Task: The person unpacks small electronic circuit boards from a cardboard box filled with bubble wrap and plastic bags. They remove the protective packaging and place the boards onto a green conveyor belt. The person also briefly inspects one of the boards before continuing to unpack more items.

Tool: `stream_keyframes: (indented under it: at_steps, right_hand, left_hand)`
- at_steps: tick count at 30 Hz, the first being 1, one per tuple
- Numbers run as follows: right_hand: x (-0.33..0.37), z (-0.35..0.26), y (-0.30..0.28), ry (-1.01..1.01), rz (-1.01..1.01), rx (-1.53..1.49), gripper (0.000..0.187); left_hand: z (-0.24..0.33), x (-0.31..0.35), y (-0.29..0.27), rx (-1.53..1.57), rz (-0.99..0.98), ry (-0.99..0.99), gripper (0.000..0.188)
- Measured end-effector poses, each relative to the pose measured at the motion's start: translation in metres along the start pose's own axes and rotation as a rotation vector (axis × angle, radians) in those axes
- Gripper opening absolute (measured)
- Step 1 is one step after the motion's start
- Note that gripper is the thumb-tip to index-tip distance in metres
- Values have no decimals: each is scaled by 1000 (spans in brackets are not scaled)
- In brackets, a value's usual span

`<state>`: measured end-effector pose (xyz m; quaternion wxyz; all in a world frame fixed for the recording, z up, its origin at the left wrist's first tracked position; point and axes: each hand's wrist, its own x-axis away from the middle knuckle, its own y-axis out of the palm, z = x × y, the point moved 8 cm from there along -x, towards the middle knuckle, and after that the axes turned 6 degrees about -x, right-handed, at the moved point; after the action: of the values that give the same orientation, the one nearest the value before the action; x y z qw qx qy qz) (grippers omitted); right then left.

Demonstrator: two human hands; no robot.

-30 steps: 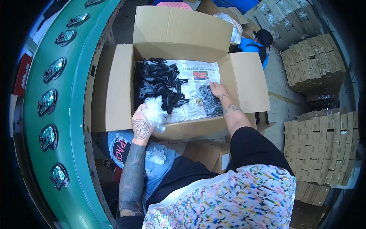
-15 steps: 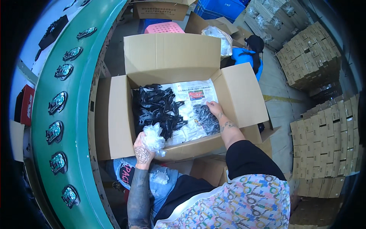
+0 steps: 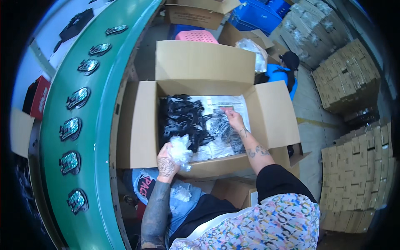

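Observation:
My left hand [image 3: 167, 161] is closed round a bunch of crumpled clear plastic bags [image 3: 181, 151] at the front left edge of an open cardboard box [image 3: 206, 170]. Inside the box, my right hand [image 3: 236, 120] pinches the upper edge of a clear plastic bag [image 3: 236, 141]. Dark shapes show through that bag, but I cannot make out exactly what they are. To its left lies a heap of loose black plastic pieces [image 3: 181, 118]. Printed newspaper [image 3: 204, 153] lines the bottom under both.
A green conveyor belt [image 3: 102, 166] runs along the left, carrying several dark parts with shiny green faces [image 3: 70, 162]. Behind the box are a pink basket [image 3: 196, 36], blue crates [image 3: 254, 16] and a person in blue [image 3: 278, 75]. Stacked cartons [image 3: 354, 179] line the right side.
The view has shifted and turned slightly. My right hand has moved left inside the box, drawing the bag's upper part toward the black pieces. My left hand still holds its bunch.

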<state>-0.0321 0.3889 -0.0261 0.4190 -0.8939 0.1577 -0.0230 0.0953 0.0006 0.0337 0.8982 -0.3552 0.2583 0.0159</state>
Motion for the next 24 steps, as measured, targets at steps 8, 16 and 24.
stream_keyframes:
  at_steps: [8, 16, 24]
  right_hand:
    - [49, -223, -31, -355, 129, -92, 33]
    - [54, -262, -18, -649, 255, -73, 24]
    - [28, -250, -33, -425, 316, -358, 27]
  left_hand:
    - [-27, 15, 9, 48, 9, -89, 28]
    - [-13, 12, 4, 123, 7, -80, 26]
    - [-16, 12, 4, 162, 49, -71, 28]
